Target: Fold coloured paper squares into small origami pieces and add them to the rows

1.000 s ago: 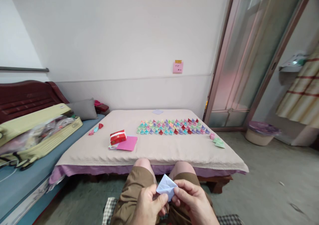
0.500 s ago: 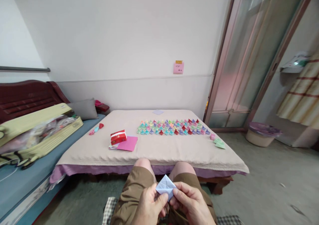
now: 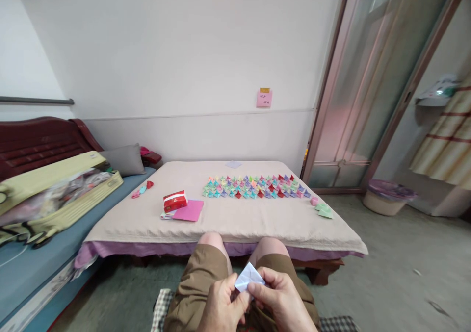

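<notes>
Above my lap, a small folded piece of pale blue paper [image 3: 248,274] is pinched between both hands, one corner pointing up and creases showing across it. My left hand [image 3: 224,300] closes on its left corner and lower edge. With thumb and fingers, my right hand [image 3: 277,293] grips its right and lower part, the thumb lying across the front. The fingers behind the paper are partly hidden. On the cloth-covered table [image 3: 239,224] ahead stand rows of small folded paper pieces [image 3: 253,187] in many colours.
To the left lie a red packet [image 3: 175,201] and pink paper [image 3: 191,211]. Green paper pieces [image 3: 324,211] and a small pink piece [image 3: 314,201] rest near the right edge. An open yellow suitcase [image 3: 62,194] sits on the bed; a bin [image 3: 389,198] stands on the floor.
The paper has tilted and shifted slightly right and down. My right thumb has moved left across its front, and my left thumb has slid lower.
</notes>
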{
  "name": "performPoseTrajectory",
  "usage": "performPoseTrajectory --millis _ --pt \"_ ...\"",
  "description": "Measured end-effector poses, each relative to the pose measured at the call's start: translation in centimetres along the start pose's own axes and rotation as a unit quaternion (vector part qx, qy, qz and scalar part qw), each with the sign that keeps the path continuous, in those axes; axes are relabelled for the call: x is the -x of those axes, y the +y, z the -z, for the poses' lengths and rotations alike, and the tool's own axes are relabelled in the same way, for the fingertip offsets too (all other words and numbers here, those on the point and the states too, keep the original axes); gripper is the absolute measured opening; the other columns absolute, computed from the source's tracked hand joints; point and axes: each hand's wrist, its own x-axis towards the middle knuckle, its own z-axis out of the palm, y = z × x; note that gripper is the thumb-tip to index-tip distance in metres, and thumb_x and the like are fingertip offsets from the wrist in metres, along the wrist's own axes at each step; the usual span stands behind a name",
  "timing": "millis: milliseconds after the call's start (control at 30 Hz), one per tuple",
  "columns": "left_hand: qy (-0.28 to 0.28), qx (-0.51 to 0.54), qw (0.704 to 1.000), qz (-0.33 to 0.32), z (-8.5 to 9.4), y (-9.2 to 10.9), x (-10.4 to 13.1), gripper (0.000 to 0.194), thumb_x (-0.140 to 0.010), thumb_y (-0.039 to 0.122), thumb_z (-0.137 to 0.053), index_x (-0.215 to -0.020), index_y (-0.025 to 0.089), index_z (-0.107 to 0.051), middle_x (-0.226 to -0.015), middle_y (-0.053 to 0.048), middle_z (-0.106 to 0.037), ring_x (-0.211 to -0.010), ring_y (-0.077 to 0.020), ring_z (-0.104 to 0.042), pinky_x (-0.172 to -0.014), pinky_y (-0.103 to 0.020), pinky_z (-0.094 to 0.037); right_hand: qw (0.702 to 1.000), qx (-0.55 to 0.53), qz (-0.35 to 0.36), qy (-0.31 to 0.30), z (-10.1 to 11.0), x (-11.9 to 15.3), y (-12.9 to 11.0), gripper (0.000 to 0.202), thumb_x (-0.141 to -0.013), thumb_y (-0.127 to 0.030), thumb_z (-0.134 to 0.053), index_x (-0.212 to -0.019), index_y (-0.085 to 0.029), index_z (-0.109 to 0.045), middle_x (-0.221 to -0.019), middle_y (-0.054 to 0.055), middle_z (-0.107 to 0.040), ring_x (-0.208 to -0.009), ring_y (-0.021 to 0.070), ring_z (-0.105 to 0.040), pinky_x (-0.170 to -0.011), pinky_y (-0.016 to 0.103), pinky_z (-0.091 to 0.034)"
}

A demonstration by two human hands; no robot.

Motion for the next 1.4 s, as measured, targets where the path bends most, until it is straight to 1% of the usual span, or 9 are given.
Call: performPoseTrajectory --millis 267,400,567,900,1033,1133,1200,1300,1400 --pt "-0.008 -0.017 0.999 0.032 0.4 2.0 0.6 0.058 -0.088 0.067 -0.041 -0.069 0.015 -0.062 -0.049 -0.001 -0.057 -0.041 -0.012 -0.049 -0.041 -0.021 -0.035 0.999 0.012 0.008 -0.028 0.2 0.3 0.1 0.034 -0.066 -0.041 -0.082 -0.059 -0.016 -0.06 -0.047 -0.001 -0.061 -0.044 0.0116 -0.049 -0.047 0.024 -0.03" --pt "-0.009 -0.005 0.999 0.048 0.4 2.2 0.6 0.062 -0.086 0.07 -0.041 -0.063 0.016 -0.06 -0.046 -0.001 -0.058 -0.035 -0.0104 -0.045 -0.038 -0.022 -0.03 1.0 -0.009 -0.008 -0.022 -0.2 0.5 0.0 0.037 -0.063 -0.038 -0.084 -0.054 -0.016 -0.056 -0.042 -0.005 -0.054 -0.041 0.0075 -0.04 -0.045 0.023 -0.023" --pt "-0.02 0.017 0.998 0.055 0.4 1.4 0.1 0.059 -0.084 0.069 -0.045 -0.063 0.015 -0.059 -0.047 -0.003 -0.059 -0.034 -0.0098 -0.045 -0.037 -0.021 -0.027 0.999 -0.013 -0.027 0.015 -0.4 0.6 -0.5 0.039 -0.058 -0.037 -0.086 -0.049 -0.017 -0.054 -0.038 -0.007 -0.048 -0.038 0.005 -0.031 -0.043 0.022 -0.02" --pt "-0.02 0.099 0.993 0.067 -0.7 0.2 -0.2 0.048 -0.078 0.062 -0.061 -0.07 0.014 -0.058 -0.057 -0.003 -0.063 -0.038 -0.0079 -0.045 -0.04 -0.02 -0.031 0.996 -0.033 -0.01 0.086 -0.8 0.3 -0.2 0.04 -0.058 -0.041 -0.086 -0.051 -0.018 -0.054 -0.035 -0.008 -0.046 -0.034 0.0049 -0.032 -0.04 0.021 -0.02" --pt "-0.006 0.171 0.982 0.077 -0.8 0.4 -0.2 0.046 -0.078 0.058 -0.063 -0.069 0.014 -0.059 -0.055 0.0 -0.061 -0.037 -0.0058 -0.041 -0.039 -0.019 -0.028 0.996 -0.036 0.006 0.08 -1.4 0.3 0.1 0.042 -0.064 -0.048 -0.083 -0.056 -0.017 -0.056 -0.039 -0.007 -0.049 -0.037 0.0077 -0.041 -0.042 0.021 -0.027" --pt "-0.011 0.256 0.961 0.109 0.2 1.4 -0.3 0.038 -0.073 0.05 -0.071 -0.067 0.014 -0.06 -0.051 0.001 -0.059 -0.034 -0.004 -0.038 -0.035 -0.017 -0.025 0.997 -0.029 0.034 0.065 -0.7 0.9 -0.5 0.04 -0.077 -0.055 -0.071 -0.082 -0.015 -0.069 -0.057 0.0 -0.064 -0.05 0.0126 -0.054 -0.049 0.023 -0.04" --pt "-0.03 0.318 0.936 0.149 1.1 2.1 -0.3 0.033 -0.068 0.043 -0.073 -0.062 0.014 -0.058 -0.046 0.002 -0.057 -0.031 -0.0031 -0.035 -0.033 -0.016 -0.023 0.992 0.004 0.093 0.083 0.4 1.4 -1.3 0.038 -0.081 -0.05 -0.069 -0.107 -0.022 -0.069 -0.094 0.007 -0.074 -0.08 0.0206 -0.066 -0.068 0.028 -0.051" --pt "-0.107 0.373 0.897 0.211 2.1 2.8 -0.2 0.022 -0.063 0.034 -0.068 -0.06 0.016 -0.057 -0.038 0.004 -0.053 -0.025 -0.0036 -0.031 -0.03 -0.017 -0.025 0.965 0.153 0.211 0.033 1.7 2.2 -2.5 0.053 -0.072 -0.032 -0.08 -0.123 -0.031 -0.065 -0.145 0.008 -0.052 -0.136 0.032 -0.04 -0.105 0.04 -0.039" --pt "-0.157 0.364 0.886 0.239 2.2 2.9 0.0 0.015 -0.059 0.029 -0.06 -0.056 0.015 -0.058 -0.033 0.002 -0.051 -0.022 -0.0038 -0.029 -0.027 -0.018 -0.02 0.912 0.301 0.277 -0.032 1.6 2.5 -3.6 0.033 -0.074 -0.021 -0.077 -0.105 -0.033 -0.076 -0.153 0.006 -0.041 -0.143 0.0344 -0.028 -0.114 0.047 -0.026"
